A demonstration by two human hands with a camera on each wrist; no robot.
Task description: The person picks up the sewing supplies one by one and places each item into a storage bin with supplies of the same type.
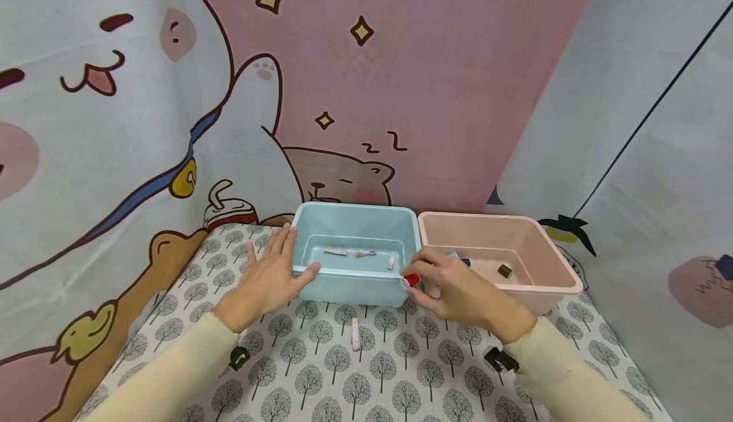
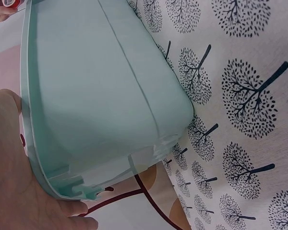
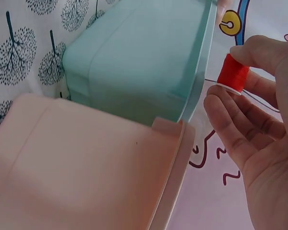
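Observation:
My right hand (image 1: 458,285) pinches a small spool of red thread (image 3: 233,74) between thumb and fingers, at the front right corner of the light blue bin (image 1: 349,289). The spool's white end shows. My left hand (image 1: 268,280) lies at the bin's front left corner, with fairly straight fingers along the left rim and the thumb by the front rim. Inside the blue bin lie a pinkish-white strip (image 1: 335,251), a multicoloured strip (image 1: 365,253) and a short whitish piece (image 1: 392,260).
Right beside it stands a pink bin (image 1: 487,237) holding a dark green piece (image 1: 504,271) and a blue piece (image 1: 466,262), partly hidden by my right hand. A pinkish-white strip (image 1: 356,334) lies on the tree-patterned cloth (image 1: 309,380) in front. A cartoon-printed curtain (image 1: 435,91) hangs behind.

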